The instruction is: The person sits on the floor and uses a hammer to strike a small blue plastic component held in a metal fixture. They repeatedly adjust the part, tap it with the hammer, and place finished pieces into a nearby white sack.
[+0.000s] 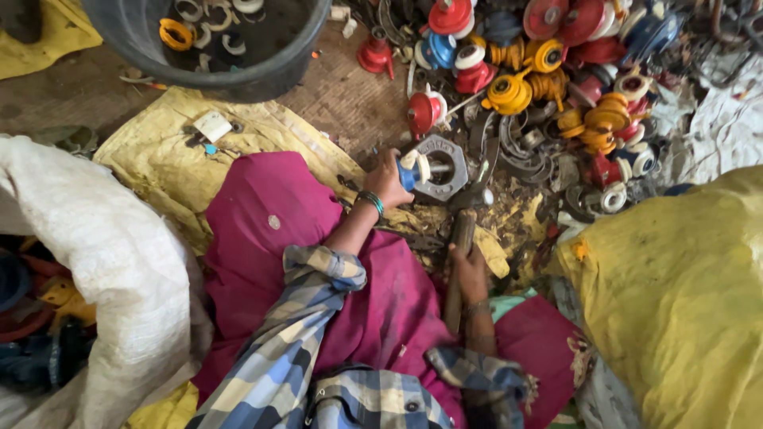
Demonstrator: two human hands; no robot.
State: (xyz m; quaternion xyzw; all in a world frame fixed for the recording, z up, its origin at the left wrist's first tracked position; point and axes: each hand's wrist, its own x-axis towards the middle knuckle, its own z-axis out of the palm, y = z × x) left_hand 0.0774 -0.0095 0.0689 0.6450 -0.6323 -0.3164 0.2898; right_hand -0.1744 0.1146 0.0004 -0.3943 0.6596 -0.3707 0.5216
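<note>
My left hand (387,179) grips a small blue and white plastic spool part (412,169) and holds it against a large grey hexagonal metal nut (447,168) lying on the ground. Gripped in my right hand (469,272) is the wooden handle of a hammer (458,262), whose dark metal head (479,193) rests just beside the nut. Both arms wear checked sleeves, and a green bangle sits on the left wrist. A magenta cloth (274,230) covers my lap.
A heap of red, yellow, blue and white spool parts (556,79) lies beyond the nut. A black tub (238,71) holding rings stands at top left. A white sack (95,254) is at left, a yellow sack (675,302) at right.
</note>
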